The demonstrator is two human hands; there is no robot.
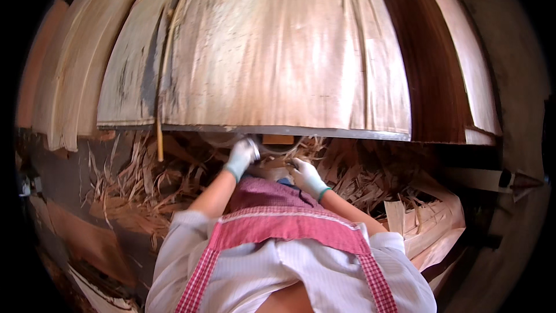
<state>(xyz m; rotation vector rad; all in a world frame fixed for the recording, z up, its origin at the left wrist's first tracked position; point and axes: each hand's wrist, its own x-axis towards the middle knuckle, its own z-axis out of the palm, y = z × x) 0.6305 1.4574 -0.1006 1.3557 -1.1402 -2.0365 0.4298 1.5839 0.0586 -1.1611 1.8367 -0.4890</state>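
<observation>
My left hand [240, 157], in a white glove with a pale green cuff, is closed round a small pale, shiny ring-shaped thing [254, 147] just below the table's front edge. Its exact kind is too blurred to tell. To the right and a little nearer to me, my right hand [308, 178], gloved alike, has its fingers bent together. Something small and dark shows at its fingertips, too unclear to name. Wide thin sheets of wood veneer [278, 52] lie over the table in front of both hands, and neither hand touches them.
A dark brown veneer strip [431, 52] lies at the right among paler ones. A narrow wood strip [160, 139] hangs over the metal table edge [347, 134] at the left. Veneer scraps [145, 179] heap beneath, with larger folded pieces [431, 220] at the right.
</observation>
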